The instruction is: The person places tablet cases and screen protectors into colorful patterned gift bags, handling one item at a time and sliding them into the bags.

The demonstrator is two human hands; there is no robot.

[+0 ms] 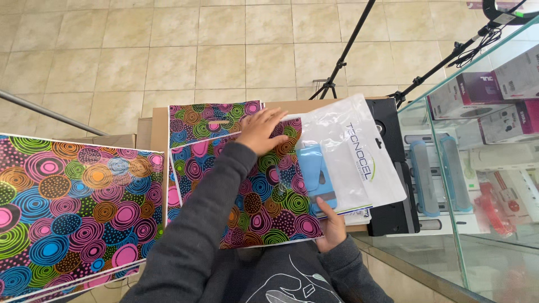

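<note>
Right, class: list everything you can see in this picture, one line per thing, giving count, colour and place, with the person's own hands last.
Patterned bags: at least three, black with many-coloured circles; one under the hands, one behind it, one at far left.
Clear plastic packet: one, see-through and white, lying on the middle bag's right edge.
Blue item: one, light blue, inside the packet.
Black box: one, under the packet, right of the bags.
Glass display case: one, clear, at right, holding boxed goods.
Tripod stand: one, black, on the tiled floor behind.
Left hand: flat on the middle bag's top edge, grey sleeve.
Right hand: holding the packet's lower edge.
</note>
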